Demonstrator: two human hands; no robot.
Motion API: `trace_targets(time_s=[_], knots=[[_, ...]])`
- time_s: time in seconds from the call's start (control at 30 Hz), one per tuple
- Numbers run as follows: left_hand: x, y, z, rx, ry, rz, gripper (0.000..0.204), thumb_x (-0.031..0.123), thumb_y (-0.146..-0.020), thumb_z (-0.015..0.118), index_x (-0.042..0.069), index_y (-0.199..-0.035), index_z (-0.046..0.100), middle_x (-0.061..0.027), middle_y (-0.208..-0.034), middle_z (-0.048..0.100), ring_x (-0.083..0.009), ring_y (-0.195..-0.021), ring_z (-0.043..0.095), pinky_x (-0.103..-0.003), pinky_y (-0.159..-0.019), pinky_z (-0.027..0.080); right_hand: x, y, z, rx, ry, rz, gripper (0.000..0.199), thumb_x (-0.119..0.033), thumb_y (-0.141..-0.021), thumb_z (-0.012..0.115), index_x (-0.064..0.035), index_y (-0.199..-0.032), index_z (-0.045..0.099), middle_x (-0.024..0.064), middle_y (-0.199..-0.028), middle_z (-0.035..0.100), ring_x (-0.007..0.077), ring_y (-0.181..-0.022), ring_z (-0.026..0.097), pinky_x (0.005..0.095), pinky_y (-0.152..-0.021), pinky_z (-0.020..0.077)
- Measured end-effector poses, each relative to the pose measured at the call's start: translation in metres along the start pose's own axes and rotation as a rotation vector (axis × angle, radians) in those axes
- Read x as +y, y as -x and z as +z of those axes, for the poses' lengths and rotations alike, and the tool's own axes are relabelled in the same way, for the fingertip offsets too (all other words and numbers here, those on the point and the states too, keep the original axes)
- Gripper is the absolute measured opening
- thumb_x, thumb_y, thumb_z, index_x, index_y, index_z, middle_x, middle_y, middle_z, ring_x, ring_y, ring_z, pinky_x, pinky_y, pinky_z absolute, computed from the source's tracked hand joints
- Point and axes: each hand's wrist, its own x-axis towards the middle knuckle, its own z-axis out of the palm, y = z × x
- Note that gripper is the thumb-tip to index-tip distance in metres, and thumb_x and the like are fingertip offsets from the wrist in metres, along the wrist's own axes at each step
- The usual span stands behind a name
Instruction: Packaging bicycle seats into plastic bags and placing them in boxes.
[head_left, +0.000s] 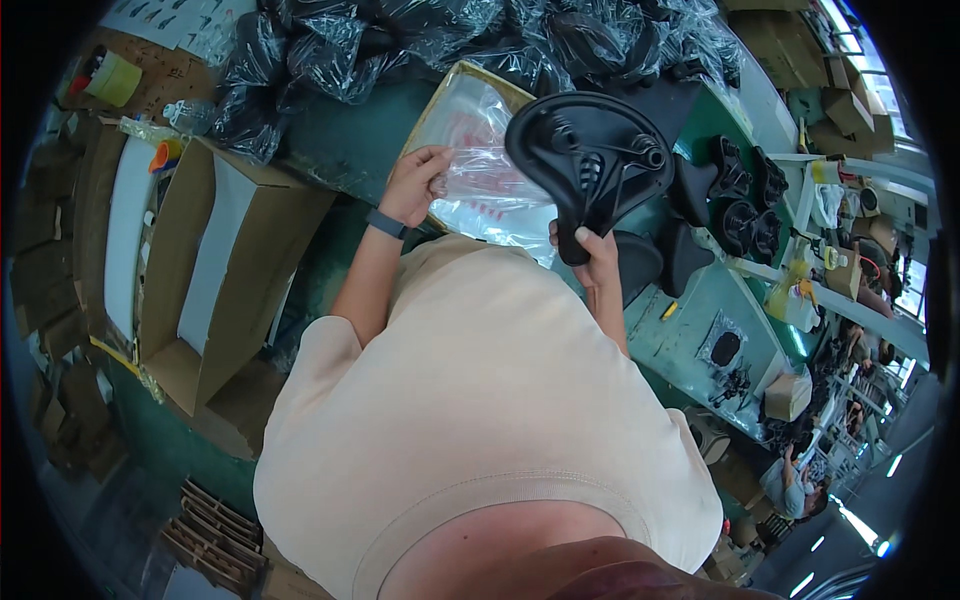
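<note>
My right hand (597,262) is closed around the narrow nose of a black bicycle saddle (620,135). The saddle is raised with its underside toward me, showing rails and springs. My left hand (418,185) has its fingers bent in a pinch at the edge of a clear plastic bag (485,160). That bag tops a stack of clear bags with red printing, lying in a shallow open cardboard box (438,108) against my front. More black saddles (690,190) rest on the green table just right of the raised one, partly hidden by it.
Black saddles wrapped in clear plastic (590,40) are heaped along the back of the table. An open tall carton (225,260) stands at my left. Several black saddle parts (740,225) lie on the green bench (670,340) at the right. Another person (795,485) is far right.
</note>
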Motion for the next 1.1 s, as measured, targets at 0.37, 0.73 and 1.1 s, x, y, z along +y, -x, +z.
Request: trace_targets(time_s=[0.37,0.73,1.1], knots=[[0.037,0.0,0.173,-0.108,-1.011,0.806,0.014,0.017,-0.103,0.077,0.005,-0.105,0.084,-0.0069,-0.094,0.079,-0.0186,-0.084,0.074,-0.032,-0.076,0.056,-0.034,0.022,0.095,0.177,1.409,-0.199,0.107,-0.017,-0.074,0.094,-0.0138,-0.167,0.044,0.0221,-0.147,0.064,0.0441,-0.132,0.066,0.0502,-0.106,0.0595],[0.092,0.038,0.223,-0.461,-1.653,1.544,0.009,0.021,-0.089,0.072,0.018,-0.097,0.072,0.0,-0.094,0.065,-0.0209,-0.081,0.076,-0.037,-0.061,0.059,-0.094,0.053,0.116,0.277,1.286,0.004,0.11,-0.011,-0.072,0.096,0.0057,-0.166,0.043,0.0196,-0.154,0.064,0.0308,-0.145,0.059,0.0391,-0.126,0.0393],[0.0,0.074,0.206,-0.392,-1.048,1.59,0.032,0.022,-0.087,0.074,0.015,-0.118,0.076,0.0002,-0.106,0.07,-0.0224,-0.096,0.071,-0.042,-0.077,0.058,-0.059,0.018,0.107,0.477,0.039,-0.017,0.06,-0.012,-0.104,0.068,-0.0068,-0.16,0.047,0.014,-0.135,0.066,0.0264,-0.118,0.07,0.0375,-0.097,0.0608]])
